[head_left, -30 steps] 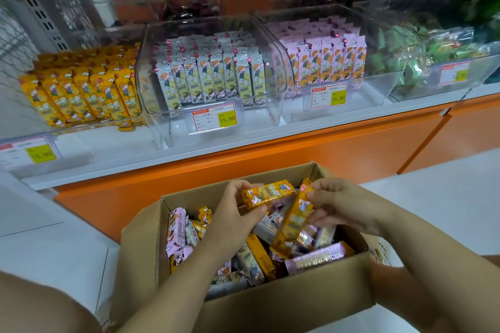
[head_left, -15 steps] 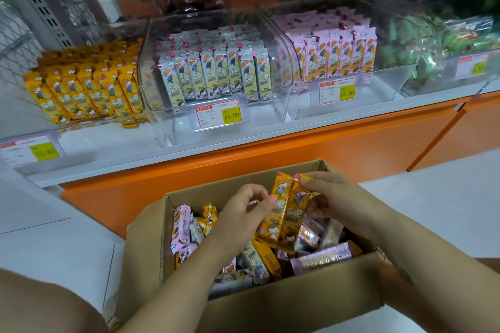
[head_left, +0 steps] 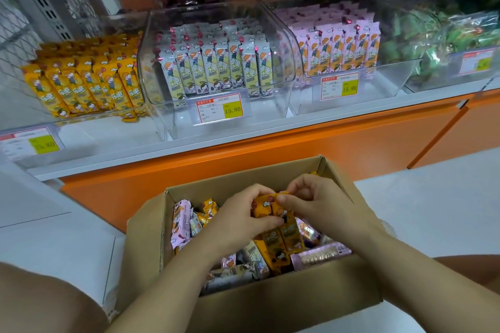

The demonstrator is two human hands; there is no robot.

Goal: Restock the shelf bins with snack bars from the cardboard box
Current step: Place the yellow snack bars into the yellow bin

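Box (head_left: 284,303) open near side, loose snack bars (head_left: 181,222) inside, left hand (head_left: 240,222) and right hand (head_left: 319,207) together gripping two yellow bars (head_left: 286,235) upright, stocked bins (head_left: 281,101) far

1. Box (head_left: 284,303) at 6 o'clock, before the shelf (head_left: 189,149) at 12.
2. Loose bars (head_left: 182,222) lie in the box.
3. Over the box, left hand (head_left: 238,222) at 9 and right hand (head_left: 322,208) at 3 of the held bars (head_left: 281,230), both gripping them.
4. On the shelf: left bin (head_left: 94,127) at 10, middle bin (head_left: 270,105) at 12, right bin (head_left: 387,89) at 2, each with shelved bars (head_left: 224,70) inside.
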